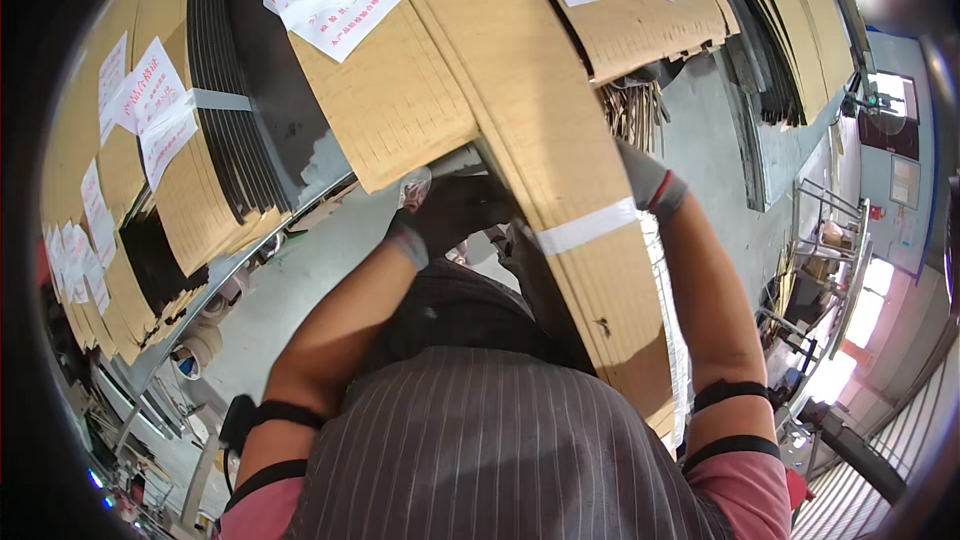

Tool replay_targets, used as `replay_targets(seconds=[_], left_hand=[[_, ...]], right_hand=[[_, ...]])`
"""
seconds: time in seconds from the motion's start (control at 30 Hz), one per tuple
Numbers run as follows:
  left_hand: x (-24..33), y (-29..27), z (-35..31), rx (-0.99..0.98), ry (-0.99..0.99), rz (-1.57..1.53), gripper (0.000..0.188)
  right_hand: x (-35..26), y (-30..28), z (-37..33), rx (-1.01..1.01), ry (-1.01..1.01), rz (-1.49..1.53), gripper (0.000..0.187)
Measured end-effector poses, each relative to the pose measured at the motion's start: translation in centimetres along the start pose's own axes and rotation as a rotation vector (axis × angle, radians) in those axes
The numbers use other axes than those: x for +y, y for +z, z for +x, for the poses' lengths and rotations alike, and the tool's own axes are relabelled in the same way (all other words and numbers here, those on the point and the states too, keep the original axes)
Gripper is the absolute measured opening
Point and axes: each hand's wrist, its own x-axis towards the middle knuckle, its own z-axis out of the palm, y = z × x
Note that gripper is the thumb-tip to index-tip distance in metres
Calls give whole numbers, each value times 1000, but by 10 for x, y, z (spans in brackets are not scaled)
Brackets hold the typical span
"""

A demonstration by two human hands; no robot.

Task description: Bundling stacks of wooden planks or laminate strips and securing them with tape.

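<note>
The long tan bundle (560, 140) is between the two hands, its white band (588, 226) slightly nearer the body. The left hand (462, 215) is at its left side, the right hand (648, 180) at its right edge; fingers are hidden, so I cannot tell if they clamp. Probably, even support from both hands prevents twisting against the labelled stack (410, 90) beyond the left hand.

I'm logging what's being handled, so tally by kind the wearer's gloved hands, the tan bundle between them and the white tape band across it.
Gloved hands: 2 (left hand, right hand)
Tan bundle: 1
White tape band: 1
Total: 4
</note>
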Motion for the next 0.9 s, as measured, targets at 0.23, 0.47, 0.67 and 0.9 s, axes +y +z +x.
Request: replay_targets(seconds=[0.23, 0.47, 0.67, 0.9], left_hand=[[22, -9, -3, 113, -808, -573, 40], [181, -108, 94, -294, -161, 58, 37], [121, -69, 143, -243, 177, 459, 39], [122, -73, 129, -139, 128, 575, 56]], right_hand=[[-149, 40, -11, 240, -75, -485, 75], [-127, 57, -19, 524, -126, -374, 31], [-91, -38, -56, 220, 321, 508, 29], [-141, -48, -14, 11, 76, -583, 27]])
